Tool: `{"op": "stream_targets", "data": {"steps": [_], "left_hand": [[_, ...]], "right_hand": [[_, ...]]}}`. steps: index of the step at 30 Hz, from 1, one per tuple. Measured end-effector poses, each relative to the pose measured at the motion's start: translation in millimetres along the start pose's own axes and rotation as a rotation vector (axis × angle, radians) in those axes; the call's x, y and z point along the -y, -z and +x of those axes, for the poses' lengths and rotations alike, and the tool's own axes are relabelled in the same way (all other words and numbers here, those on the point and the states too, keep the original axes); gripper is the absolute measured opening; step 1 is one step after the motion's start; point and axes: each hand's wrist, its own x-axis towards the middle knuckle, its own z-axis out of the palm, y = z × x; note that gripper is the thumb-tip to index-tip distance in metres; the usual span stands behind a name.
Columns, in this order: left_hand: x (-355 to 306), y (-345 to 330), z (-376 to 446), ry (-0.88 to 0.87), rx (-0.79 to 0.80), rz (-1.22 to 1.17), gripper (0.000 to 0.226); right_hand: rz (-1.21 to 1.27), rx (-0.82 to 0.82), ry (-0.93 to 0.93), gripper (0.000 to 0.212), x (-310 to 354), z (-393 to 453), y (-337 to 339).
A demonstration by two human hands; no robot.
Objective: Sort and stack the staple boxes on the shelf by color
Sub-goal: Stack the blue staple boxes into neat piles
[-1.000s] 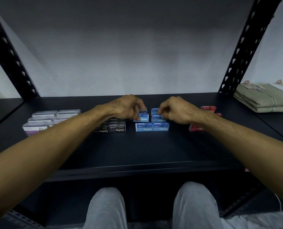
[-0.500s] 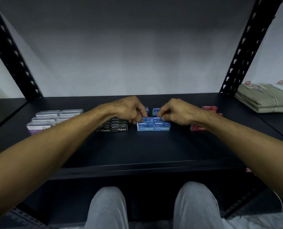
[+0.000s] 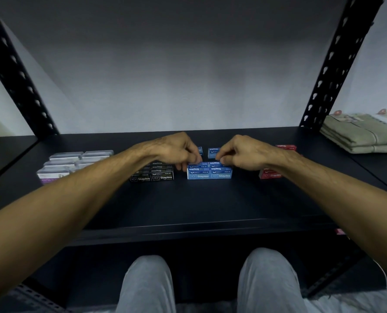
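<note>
Both hands work the blue stack at mid-shelf. The left hand and right hand each curl their fingers onto a top blue box, apparently pinching the pair down side by side — likely so the layers sit square.

The stack shows two boxes across and about three layers (rear rows hidden). Two loose blue boxes wait just behind it. To the left sits the black stack, two across; beyond it about eight clear-grey boxes. On the right lie red boxes — at least two, partly hidden by the arm. All rest on the black shelf.
</note>
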Motion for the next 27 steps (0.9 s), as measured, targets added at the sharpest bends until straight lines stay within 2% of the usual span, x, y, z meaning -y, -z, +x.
{"op": "stream_targets", "data": {"steps": [2, 4, 7, 9, 13, 19, 27], "left_hand": [[-2, 1, -3, 0.011, 0.020, 0.022, 0.024], [-4, 1, -5, 0.010, 0.056, 0.041, 0.030], [-7, 0, -6, -0.003, 0.070, 0.082, 0.047], [-8, 0, -5, -0.011, 0.063, 0.142, 0.050], [-7, -3, -2, -0.035, 0.065, 0.216, 0.050], [-6, -9, 1, -0.089, 0.006, 0.312, 0.035], [-5, -14, 2, -0.105, -0.028, 0.345, 0.027]], "right_hand": [[0.014, 0.016, -0.017, 0.030, 2, -2, 2], [0.029, 0.063, -0.051, 0.042, 4, -3, 3], [-0.065, 0.121, -0.076, 0.066, 6, -1, 3], [-0.115, 0.135, -0.072, 0.069, 7, 0, 0], [-0.152, 0.110, -0.051, 0.062, 5, 4, -6], [-0.163, 0.060, -0.028, 0.047, 4, 6, -13], [-0.141, 0.041, 0.000, 0.033, 4, 6, -16]]}}
